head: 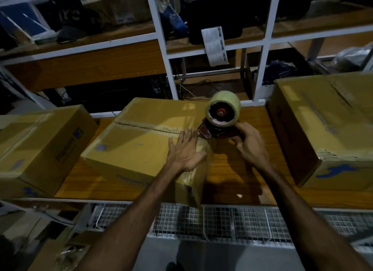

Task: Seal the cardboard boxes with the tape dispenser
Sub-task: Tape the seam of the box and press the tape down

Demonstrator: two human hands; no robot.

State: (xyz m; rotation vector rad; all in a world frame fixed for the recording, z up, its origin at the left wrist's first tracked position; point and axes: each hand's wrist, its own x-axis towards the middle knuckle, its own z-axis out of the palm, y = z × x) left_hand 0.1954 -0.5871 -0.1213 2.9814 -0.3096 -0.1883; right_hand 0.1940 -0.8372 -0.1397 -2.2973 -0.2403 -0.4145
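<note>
3 cardboard boxes stand on a wooden desk [232, 170]. The middle box [141, 149] sits near the centre, turned at a slight angle, its top flaps meeting along a seam that runs from the far left toward the right edge. The left hand [186, 153] lies flat on the right part of this box's top, fingers straight and spread, palm pressing the cardboard just near the seam. The right hand [249, 142] curls its grip round the red handle of the tape dispenser [219, 121], fingers and thumb wrapped on it. The dispenser stands at the far right corner of the middle box, its front end touching the box top at the right end of the seam. A thick roll of pale clear tape [223, 109] sits upright on the dispenser, above the handle.

A second box [40, 145] lies to the left, close beside the middle one. A third, larger box [327, 125] stands to the right, well apart from the hands. Behind the desk rises a white shelf frame [161, 44] holding dark, unclear items, with a printed paper label [215, 45] hanging from it. Wire mesh [222, 220] shows below the desk's near edge.
</note>
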